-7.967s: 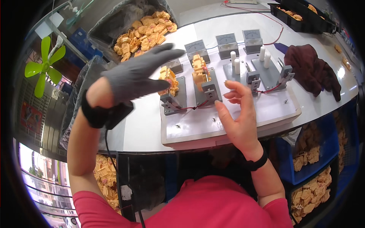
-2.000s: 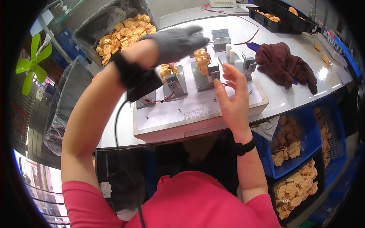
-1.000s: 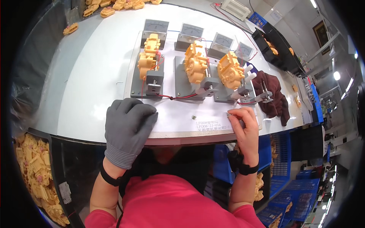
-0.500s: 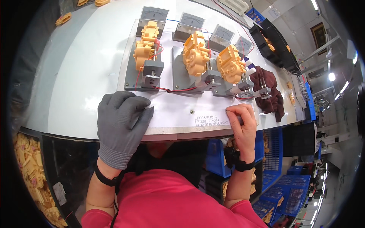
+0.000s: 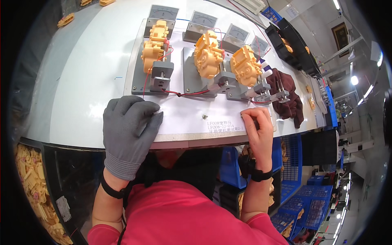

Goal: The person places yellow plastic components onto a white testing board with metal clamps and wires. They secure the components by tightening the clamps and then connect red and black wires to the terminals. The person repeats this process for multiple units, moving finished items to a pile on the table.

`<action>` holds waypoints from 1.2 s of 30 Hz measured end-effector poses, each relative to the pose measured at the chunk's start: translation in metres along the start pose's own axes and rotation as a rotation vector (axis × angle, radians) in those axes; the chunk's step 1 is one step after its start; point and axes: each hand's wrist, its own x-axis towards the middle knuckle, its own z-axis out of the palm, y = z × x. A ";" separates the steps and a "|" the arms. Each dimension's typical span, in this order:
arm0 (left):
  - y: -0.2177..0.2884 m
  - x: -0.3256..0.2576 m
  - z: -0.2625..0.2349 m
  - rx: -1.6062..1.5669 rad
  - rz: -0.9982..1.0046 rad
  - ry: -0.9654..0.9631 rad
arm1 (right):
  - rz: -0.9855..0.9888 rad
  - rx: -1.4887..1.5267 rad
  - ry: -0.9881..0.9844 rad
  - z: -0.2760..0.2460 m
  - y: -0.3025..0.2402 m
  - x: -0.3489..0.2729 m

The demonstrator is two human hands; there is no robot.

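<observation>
My left hand (image 5: pixel 132 136), in a grey knitted glove, rests at the front edge of the white-papered test board (image 5: pixel 179 127). Its thumb and fingers are drawn together; what they may pinch cannot be made out. Farther right, my bare right hand (image 5: pixel 260 130) rests on the board with thumb and forefinger pinched, a tiny speck perhaps between the tips. A small screw (image 5: pixel 205 116) stands on the paper between both hands. Beyond them, yellow-orange plastic gearbox housings sit on grey fixtures: a left one (image 5: pixel 153 55), a middle one (image 5: pixel 207 57) and a right one (image 5: pixel 246 67), with red wires alongside.
Several analog panel meters (image 5: pixel 163 13) line the back of the board. A dark maroon cloth (image 5: pixel 288 107) lies right of the fixtures. Black bins (image 5: pixel 292 47) stand at the far right; blue crates (image 5: pixel 312 204) and a box of yellow parts (image 5: pixel 34 183) are below table level.
The whole scene has shifted slightly up and left in view. Both hands keep nearly the same pose and place on the board; the housings stay in their fixtures.
</observation>
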 end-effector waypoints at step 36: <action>-0.003 -0.003 0.001 -0.004 -0.024 0.002 | 0.033 -0.027 -0.019 0.001 -0.002 0.000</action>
